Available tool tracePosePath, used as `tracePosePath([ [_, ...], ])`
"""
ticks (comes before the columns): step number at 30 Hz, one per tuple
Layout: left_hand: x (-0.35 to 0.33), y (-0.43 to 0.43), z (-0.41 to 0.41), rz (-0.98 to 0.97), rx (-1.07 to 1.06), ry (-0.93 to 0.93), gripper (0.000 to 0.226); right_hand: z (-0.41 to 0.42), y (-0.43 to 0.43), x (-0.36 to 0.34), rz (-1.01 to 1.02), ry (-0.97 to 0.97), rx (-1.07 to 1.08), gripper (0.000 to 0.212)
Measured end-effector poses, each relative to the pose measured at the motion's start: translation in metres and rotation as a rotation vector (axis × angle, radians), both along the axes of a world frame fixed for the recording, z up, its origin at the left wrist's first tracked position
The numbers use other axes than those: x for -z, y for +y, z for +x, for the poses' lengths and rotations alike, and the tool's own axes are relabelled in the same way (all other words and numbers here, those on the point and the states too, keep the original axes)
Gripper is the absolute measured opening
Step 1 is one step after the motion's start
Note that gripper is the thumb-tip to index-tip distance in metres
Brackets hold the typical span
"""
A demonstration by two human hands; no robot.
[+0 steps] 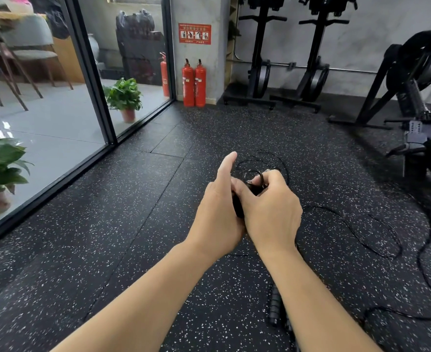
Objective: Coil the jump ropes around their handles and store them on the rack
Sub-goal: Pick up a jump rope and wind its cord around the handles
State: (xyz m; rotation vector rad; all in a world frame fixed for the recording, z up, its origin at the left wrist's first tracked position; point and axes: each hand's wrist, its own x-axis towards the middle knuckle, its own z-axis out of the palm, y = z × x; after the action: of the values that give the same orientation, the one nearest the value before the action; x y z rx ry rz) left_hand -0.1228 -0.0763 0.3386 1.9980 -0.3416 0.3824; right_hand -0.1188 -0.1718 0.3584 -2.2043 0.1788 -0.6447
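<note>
here both hands met: left hand point(215, 212) held the black handles point(237, 207), thumb raised, right hand point(269, 207) pinched the rope point(256, 175); loose rope trailed across the floor point(133, 224) to their right.

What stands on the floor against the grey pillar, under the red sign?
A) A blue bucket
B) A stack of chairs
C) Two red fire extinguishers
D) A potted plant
C: two red fire extinguishers stand side by side at the foot of the pillar, just below the red sign.
</note>
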Motion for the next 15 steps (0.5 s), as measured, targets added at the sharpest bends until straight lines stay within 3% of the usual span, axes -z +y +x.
tracePosePath([
  [5,0.0,-0.002,0.0,-0.047,0.066,-0.052,0.109,0.002,-0.009,-0.004,0.152,0.102,-0.002,0.047],
  [11,-0.004,-0.004,-0.004,-0.104,0.106,-0.063,0.107,0.008,-0.019,0.001,0.236,0.07,-0.073,0.036],
  [15,-0.013,0.002,-0.001,-0.496,0.014,0.094,0.088,0.008,-0.017,0.002,0.323,0.023,-0.119,0.036],
])
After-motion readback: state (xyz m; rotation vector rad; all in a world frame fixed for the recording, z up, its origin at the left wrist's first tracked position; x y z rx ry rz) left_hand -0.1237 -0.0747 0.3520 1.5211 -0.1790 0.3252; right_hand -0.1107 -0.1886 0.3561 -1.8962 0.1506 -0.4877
